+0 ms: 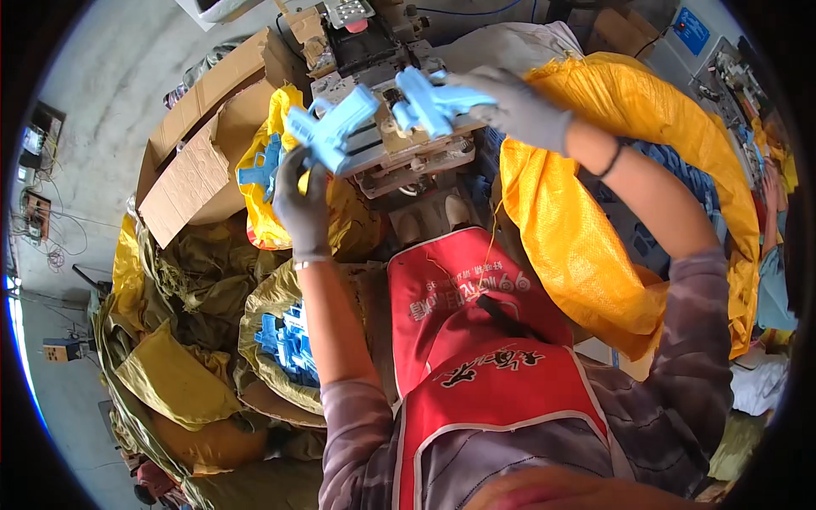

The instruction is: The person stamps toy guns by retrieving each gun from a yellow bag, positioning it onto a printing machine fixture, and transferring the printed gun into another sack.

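My left hand [303,204], in a grey glove, grips a light-blue plastic toy gun [334,127] by its lower end. My right hand [520,110], gloved the same way, is closed on the end of a second light-blue toy gun [435,102]. Both toys are held up over a metal machine bed [414,159] in front of me, apart from each other. Motion smears them slightly, so the fingertips are not sharp. Just left of my left hand, another blue toy gun [270,161] shows at the mouth of a yellow bag [265,217].
To the right stands a large orange-yellow woven sack [552,229] with blue parts inside. An olive sack [263,293] of blue pieces sits by my left forearm. Cardboard boxes [191,174] lean at the left. Another person's hand [772,187] shows at the far right edge.
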The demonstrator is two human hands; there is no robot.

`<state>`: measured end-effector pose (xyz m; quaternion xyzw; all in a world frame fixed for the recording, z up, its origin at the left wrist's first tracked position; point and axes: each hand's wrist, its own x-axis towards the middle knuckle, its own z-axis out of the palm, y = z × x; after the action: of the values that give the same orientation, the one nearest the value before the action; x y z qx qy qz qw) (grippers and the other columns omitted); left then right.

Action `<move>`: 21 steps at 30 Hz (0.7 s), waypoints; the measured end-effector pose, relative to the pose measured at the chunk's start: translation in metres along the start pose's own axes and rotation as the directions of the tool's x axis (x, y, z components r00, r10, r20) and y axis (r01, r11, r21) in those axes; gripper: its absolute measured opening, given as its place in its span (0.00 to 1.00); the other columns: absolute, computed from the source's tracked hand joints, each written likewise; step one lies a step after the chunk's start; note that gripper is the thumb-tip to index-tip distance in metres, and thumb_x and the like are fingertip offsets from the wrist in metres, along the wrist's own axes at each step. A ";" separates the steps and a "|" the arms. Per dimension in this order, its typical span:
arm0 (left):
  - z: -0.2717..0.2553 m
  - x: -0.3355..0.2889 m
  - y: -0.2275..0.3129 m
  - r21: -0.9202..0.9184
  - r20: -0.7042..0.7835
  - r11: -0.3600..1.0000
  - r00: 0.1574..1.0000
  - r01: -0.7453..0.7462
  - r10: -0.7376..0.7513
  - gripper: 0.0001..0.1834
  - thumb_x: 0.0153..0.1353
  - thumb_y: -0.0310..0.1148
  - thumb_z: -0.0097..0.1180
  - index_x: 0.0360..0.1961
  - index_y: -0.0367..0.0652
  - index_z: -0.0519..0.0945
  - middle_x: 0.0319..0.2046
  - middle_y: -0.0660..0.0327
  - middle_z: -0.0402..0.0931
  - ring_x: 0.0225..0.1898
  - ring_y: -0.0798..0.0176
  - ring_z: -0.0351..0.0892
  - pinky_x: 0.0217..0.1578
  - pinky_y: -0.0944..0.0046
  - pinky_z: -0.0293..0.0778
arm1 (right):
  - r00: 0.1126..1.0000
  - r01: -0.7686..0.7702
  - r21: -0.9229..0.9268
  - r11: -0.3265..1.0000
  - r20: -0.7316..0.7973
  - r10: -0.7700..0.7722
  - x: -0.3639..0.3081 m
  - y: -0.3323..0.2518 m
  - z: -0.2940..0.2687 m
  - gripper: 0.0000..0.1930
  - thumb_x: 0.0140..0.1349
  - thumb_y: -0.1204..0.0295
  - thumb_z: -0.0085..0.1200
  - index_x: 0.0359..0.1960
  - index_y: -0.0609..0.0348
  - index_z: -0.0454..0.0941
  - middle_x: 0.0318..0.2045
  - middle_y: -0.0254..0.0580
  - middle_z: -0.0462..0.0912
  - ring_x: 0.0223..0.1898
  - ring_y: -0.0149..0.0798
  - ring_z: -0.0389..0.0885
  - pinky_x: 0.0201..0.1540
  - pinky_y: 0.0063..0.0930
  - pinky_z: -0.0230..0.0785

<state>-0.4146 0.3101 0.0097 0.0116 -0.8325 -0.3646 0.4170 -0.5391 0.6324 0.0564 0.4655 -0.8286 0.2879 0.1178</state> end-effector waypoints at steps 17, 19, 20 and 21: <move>-0.173 -0.197 0.001 0.446 -0.236 0.637 0.769 0.629 -0.594 0.16 0.66 0.33 0.54 0.52 0.38 0.78 0.50 0.52 0.79 0.46 0.57 0.81 0.47 0.62 0.76 | 0.922 0.127 -0.459 0.879 0.381 0.066 -0.051 -0.007 -0.121 0.16 0.66 0.63 0.48 0.51 0.56 0.75 0.48 0.45 0.79 0.46 0.50 0.78 0.51 0.37 0.69; -0.206 -0.234 -0.050 0.392 -0.203 0.710 0.807 0.586 -0.554 0.17 0.68 0.34 0.52 0.54 0.35 0.77 0.52 0.51 0.78 0.49 0.56 0.79 0.49 0.61 0.75 | 0.823 0.299 -0.600 0.742 0.556 0.118 -0.095 0.006 -0.177 0.13 0.62 0.67 0.50 0.44 0.60 0.76 0.37 0.47 0.82 0.36 0.45 0.80 0.40 0.34 0.73; -0.212 -0.238 -0.049 0.472 -0.165 0.709 0.843 0.523 -0.512 0.18 0.68 0.33 0.50 0.54 0.34 0.76 0.52 0.51 0.77 0.50 0.56 0.78 0.50 0.61 0.75 | 0.825 0.276 -0.616 0.737 0.546 0.147 -0.106 0.002 -0.182 0.13 0.62 0.67 0.50 0.44 0.60 0.76 0.37 0.47 0.82 0.36 0.45 0.80 0.40 0.34 0.73; -0.216 -0.239 -0.041 0.555 -0.131 0.695 0.873 0.457 -0.470 0.18 0.69 0.33 0.49 0.55 0.33 0.75 0.53 0.50 0.76 0.52 0.56 0.77 0.50 0.61 0.75 | 0.671 0.215 -0.730 0.649 0.593 0.444 -0.116 0.001 -0.182 0.16 0.64 0.63 0.48 0.49 0.56 0.75 0.46 0.46 0.79 0.45 0.47 0.78 0.48 0.36 0.70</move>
<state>-0.1188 0.2283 -0.0964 0.3409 -0.8767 -0.1921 0.2797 -0.4909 0.8212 0.1492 0.3877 -0.8744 -0.2849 -0.0628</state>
